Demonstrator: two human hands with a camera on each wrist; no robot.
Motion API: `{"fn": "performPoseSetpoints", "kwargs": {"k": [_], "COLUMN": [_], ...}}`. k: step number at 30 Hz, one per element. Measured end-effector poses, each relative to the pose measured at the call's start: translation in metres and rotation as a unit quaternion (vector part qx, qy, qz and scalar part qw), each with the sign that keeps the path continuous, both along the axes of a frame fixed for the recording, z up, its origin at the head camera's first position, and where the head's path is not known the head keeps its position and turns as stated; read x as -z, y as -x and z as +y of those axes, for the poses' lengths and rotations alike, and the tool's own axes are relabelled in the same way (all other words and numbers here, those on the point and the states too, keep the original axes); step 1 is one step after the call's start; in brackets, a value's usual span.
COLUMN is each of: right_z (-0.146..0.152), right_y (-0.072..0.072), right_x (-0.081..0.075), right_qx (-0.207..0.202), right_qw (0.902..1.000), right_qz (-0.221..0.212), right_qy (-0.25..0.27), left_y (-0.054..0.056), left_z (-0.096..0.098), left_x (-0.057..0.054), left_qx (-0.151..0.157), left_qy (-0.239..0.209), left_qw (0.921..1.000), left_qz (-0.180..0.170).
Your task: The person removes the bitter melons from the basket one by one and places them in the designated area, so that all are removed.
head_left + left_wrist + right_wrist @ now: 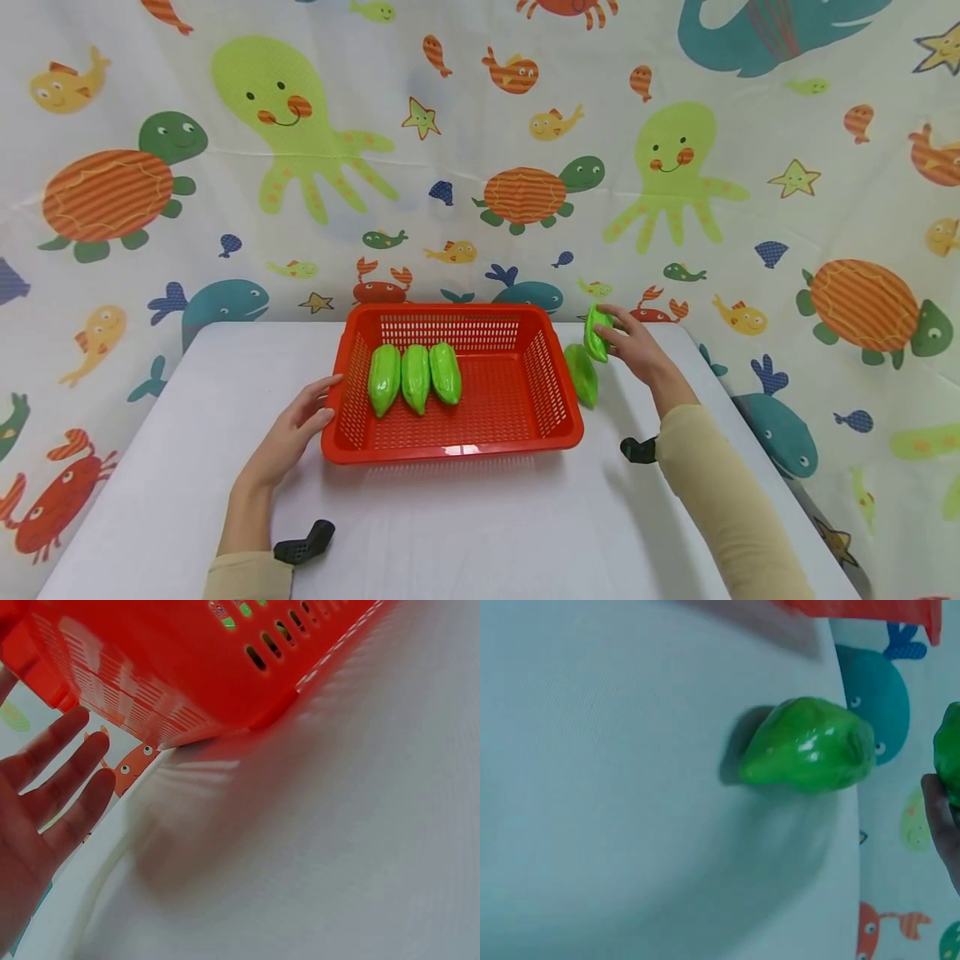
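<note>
Five green fruits (416, 379) are showing: three are lying in one red basket (375, 457), one is resting on one white counter (450, 533), one is being held. Two hands are showing, a left hand (292, 429) and a right hand (636, 346), and two beige sleeves (727, 500). One cloth (480, 125) is displaying two whole octopuses (277, 92) and three whole turtles (525, 196).

Bright head view, 2 dimmer wrist views, soft shadows across the white table (480, 533)

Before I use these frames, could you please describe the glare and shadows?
Head view: glare on the red plastic basket's front rim; left wrist view: soft shadow on the white tabletop; right wrist view: highlights on the glossy, tapered green fruit.
</note>
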State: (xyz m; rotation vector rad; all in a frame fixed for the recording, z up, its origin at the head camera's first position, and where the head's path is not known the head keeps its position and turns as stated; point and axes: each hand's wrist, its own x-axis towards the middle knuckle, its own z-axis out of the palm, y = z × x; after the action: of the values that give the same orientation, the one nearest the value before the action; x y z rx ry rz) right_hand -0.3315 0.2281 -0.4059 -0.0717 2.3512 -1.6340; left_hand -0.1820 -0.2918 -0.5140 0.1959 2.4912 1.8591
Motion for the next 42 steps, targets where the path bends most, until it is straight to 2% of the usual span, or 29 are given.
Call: {"fn": "performPoseSetpoints", "kwargs": {"k": [6,12,19,26,30,35,40,42], "right_z": [0.016,0.036,0.048,0.052,0.053,0.052,0.039,0.039], "right_y": [0.006,0.014,0.014,0.009,0.006,0.005,-0.007,-0.007], "right_x": [0.016,0.036,0.048,0.058,0.062,0.064,0.045,0.045], "right_qx": [0.008,-0.003,-0.009,-0.041,-0.058,-0.061,-0.068,-0.071], "right_qw": [0.9999,0.9981,0.9956,0.9875,0.9847,0.985,0.9852,0.9845], "right_qz": [0.009,0.001,-0.016,-0.037,-0.045,-0.045,-0.043,-0.041], "right_qy": [-0.004,-0.061,-0.092,-0.148,-0.158,-0.155,-0.151,-0.155], "left_y": [0.001,0.0,0.004,0.008,0.009,0.01,0.011,0.012], "left_z": [0.0,0.0,-0.001,-0.004,-0.005,-0.005,-0.006,-0.007], "left_x": [0.0,0.0,-0.001,0.001,0.001,0.001,0.001,0.002], "left_qx": [-0.002,-0.004,-0.001,0.004,0.006,0.006,0.006,0.005], "left_qy": [0.001,-0.003,-0.006,-0.009,-0.01,-0.011,-0.013,-0.012], "left_qw": [1.0,1.0,1.0,0.9999,0.9999,0.9999,0.9999,0.9999], "left_qz": [-0.005,-0.003,0.0,-0.002,-0.003,-0.005,-0.005,-0.005]}}
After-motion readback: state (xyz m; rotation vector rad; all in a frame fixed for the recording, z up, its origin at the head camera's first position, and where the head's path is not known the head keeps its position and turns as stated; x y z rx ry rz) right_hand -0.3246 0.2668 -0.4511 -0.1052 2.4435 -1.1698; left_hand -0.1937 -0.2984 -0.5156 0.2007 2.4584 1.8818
